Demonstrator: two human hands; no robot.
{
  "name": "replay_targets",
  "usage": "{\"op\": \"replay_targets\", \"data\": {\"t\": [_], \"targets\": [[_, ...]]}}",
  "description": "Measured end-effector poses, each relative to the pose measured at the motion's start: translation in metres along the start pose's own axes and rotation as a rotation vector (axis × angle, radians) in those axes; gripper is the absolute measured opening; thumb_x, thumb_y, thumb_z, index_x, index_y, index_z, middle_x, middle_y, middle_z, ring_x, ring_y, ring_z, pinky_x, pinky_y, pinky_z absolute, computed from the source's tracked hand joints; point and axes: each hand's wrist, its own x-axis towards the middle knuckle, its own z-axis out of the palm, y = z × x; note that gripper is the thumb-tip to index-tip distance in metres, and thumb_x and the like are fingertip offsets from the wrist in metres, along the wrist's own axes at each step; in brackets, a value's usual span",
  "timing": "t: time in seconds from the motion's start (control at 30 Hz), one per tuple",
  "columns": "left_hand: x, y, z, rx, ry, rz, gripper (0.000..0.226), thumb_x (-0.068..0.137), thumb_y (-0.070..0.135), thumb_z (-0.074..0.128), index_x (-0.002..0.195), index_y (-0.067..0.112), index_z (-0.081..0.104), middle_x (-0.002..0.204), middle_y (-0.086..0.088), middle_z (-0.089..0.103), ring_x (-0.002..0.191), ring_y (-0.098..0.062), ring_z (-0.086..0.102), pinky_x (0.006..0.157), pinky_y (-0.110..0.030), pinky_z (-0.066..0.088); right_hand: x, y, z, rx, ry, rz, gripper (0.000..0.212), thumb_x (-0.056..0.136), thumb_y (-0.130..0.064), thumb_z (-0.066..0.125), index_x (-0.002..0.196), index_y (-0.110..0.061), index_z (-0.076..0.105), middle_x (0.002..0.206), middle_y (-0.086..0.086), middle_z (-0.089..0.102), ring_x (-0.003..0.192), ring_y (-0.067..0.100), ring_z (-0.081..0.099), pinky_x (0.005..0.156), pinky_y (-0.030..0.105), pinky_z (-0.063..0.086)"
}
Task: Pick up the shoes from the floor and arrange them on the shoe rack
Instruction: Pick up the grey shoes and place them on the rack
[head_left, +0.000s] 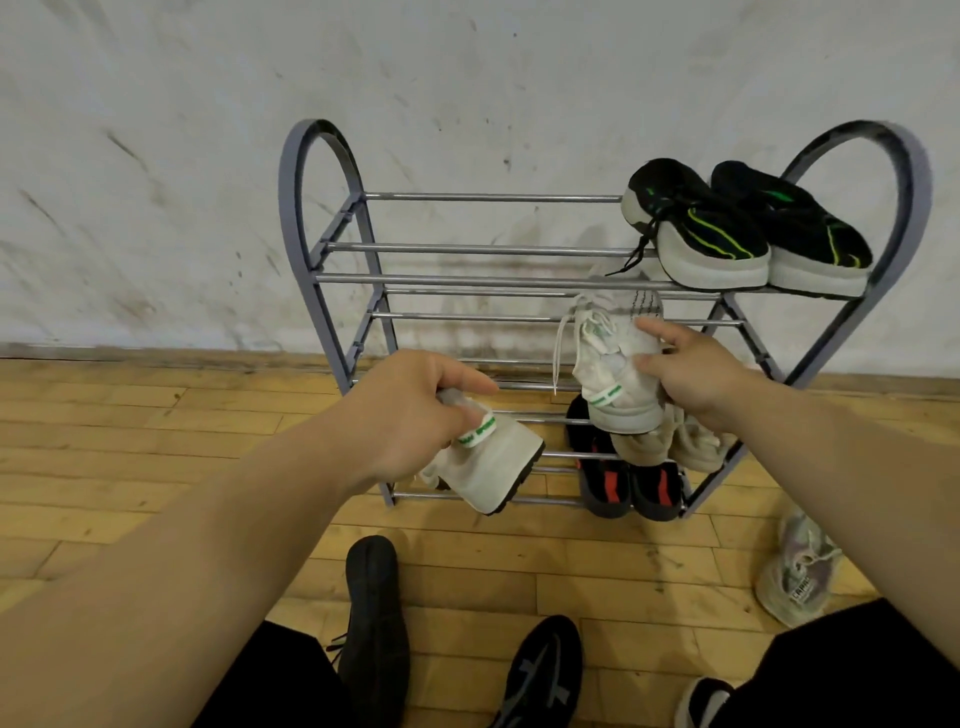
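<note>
A grey metal shoe rack (467, 280) with several tiers stands against the wall. My left hand (410, 410) grips a white sneaker with a green heel tab (498, 462) by its heel, in front of the lower tiers. My right hand (696, 374) holds the matching white sneaker (613, 358), toe pointing into the second tier, laces hanging. Two black sneakers with green stripes (743, 228) sit on the top tier at right. Beige shoes (670, 441) and black shoes with red stripes (628, 483) fill the lower right tiers.
On the wooden floor lie a black shoe sole-up (374, 618), a black sneaker with grey lines (545, 670), another dark shoe (701, 701) and a pale grey sneaker (795, 571) at right. My dark-clothed knees are at the bottom. The scuffed white wall (208, 182) backs the rack.
</note>
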Motion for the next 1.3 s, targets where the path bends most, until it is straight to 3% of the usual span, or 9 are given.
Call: {"op": "replay_targets", "data": {"t": [0.1, 0.2, 0.3, 0.5, 0.63, 0.77, 1.1, 1.2, 1.3], "targets": [[0.002, -0.002, -0.002, 0.014, 0.008, -0.009, 0.027, 0.098, 0.018, 0.068, 0.119, 0.034, 0.075, 0.128, 0.007, 0.066, 0.107, -0.021, 0.068, 0.091, -0.050, 0.061, 0.004, -0.007, 0.006, -0.167, 0.043, -0.031, 0.057, 0.100, -0.034, 0.061, 0.153, -0.035, 0.042, 0.140, 0.005, 0.057, 0.100, 0.028, 0.067, 0.081, 0.034, 0.053], [0.002, -0.003, -0.003, 0.020, 0.001, -0.023, 0.028, 0.097, 0.018, 0.068, 0.118, 0.036, 0.074, 0.124, 0.008, 0.066, 0.107, -0.030, 0.069, 0.088, -0.057, 0.060, 0.007, -0.005, 0.007, -0.291, 0.050, -0.017, 0.063, 0.099, -0.047, 0.057, 0.156, -0.030, 0.037, 0.162, 0.002, 0.037, 0.132, 0.025, 0.050, 0.106, 0.035, 0.041], [0.001, -0.005, -0.003, 0.035, -0.009, -0.019, 0.029, 0.098, 0.018, 0.068, 0.121, 0.034, 0.074, 0.124, 0.008, 0.066, 0.106, -0.022, 0.069, 0.091, -0.049, 0.061, 0.002, -0.005, 0.005, -0.362, 0.009, 0.011, 0.064, 0.098, -0.053, 0.054, 0.156, -0.033, 0.037, 0.164, 0.003, 0.032, 0.120, 0.022, 0.052, 0.101, 0.036, 0.041], [-0.008, -0.006, -0.006, 0.022, 0.020, -0.008, 0.027, 0.097, 0.019, 0.070, 0.118, 0.035, 0.074, 0.114, 0.010, 0.069, 0.100, -0.010, 0.067, 0.094, -0.039, 0.060, -0.048, -0.038, 0.007, -0.629, -0.046, -0.190, 0.072, 0.093, -0.051, 0.063, 0.156, -0.026, 0.038, 0.161, 0.001, 0.038, 0.142, 0.024, 0.042, 0.105, 0.034, 0.038], [-0.018, -0.005, -0.006, -0.041, 0.072, 0.017, 0.024, 0.096, 0.020, 0.071, 0.114, 0.034, 0.075, 0.106, 0.009, 0.072, 0.096, -0.010, 0.069, 0.092, -0.040, 0.061, -0.112, -0.067, 0.018, -0.502, -0.311, -0.380, 0.080, 0.077, -0.068, 0.071, 0.147, -0.051, 0.037, 0.147, -0.026, 0.044, 0.131, 0.001, 0.049, 0.102, 0.030, 0.044], [-0.028, 0.002, 0.001, -0.133, 0.128, 0.054, 0.016, 0.094, 0.019, 0.075, 0.107, 0.029, 0.074, 0.095, 0.000, 0.074, 0.083, -0.013, 0.074, 0.083, -0.039, 0.064, -0.156, -0.072, 0.042, -0.461, -0.506, -0.486, 0.102, 0.071, -0.064, 0.081, 0.153, -0.051, 0.022, 0.152, -0.030, 0.035, 0.136, -0.006, 0.040, 0.110, 0.030, 0.043], [-0.057, 0.023, 0.003, -0.396, 0.197, 0.152, 0.029, 0.096, 0.013, 0.072, 0.120, 0.029, 0.066, 0.086, 0.004, 0.070, 0.085, -0.015, 0.075, 0.087, -0.043, 0.063, -0.166, -0.066, 0.060, -0.493, -0.229, -0.676, 0.103, 0.067, -0.061, 0.085, 0.151, -0.038, 0.030, 0.122, -0.018, 0.062, 0.105, 0.002, 0.062, 0.090, 0.029, 0.054], [-0.065, 0.022, -0.006, -0.330, 0.314, 0.116, 0.037, 0.096, 0.028, 0.072, 0.128, 0.044, 0.061, 0.104, 0.003, 0.069, 0.097, -0.019, 0.072, 0.088, -0.045, 0.062, -0.166, -0.070, 0.049, -0.409, -0.176, -0.664, 0.090, 0.068, -0.063, 0.084, 0.144, -0.047, 0.039, 0.120, -0.023, 0.062, 0.103, -0.006, 0.059, 0.085, 0.017, 0.049], [-0.075, 0.015, -0.003, -0.304, 0.196, -0.058, 0.049, 0.098, 0.042, 0.066, 0.143, 0.049, 0.047, 0.113, 0.003, 0.068, 0.095, -0.018, 0.073, 0.087, -0.045, 0.063, -0.171, -0.073, 0.040, -0.290, -0.133, -0.624, 0.076, 0.070, -0.055, 0.086, 0.134, -0.050, 0.045, 0.106, -0.028, 0.064, 0.092, -0.017, 0.059, 0.070, 0.004, 0.044]]}}
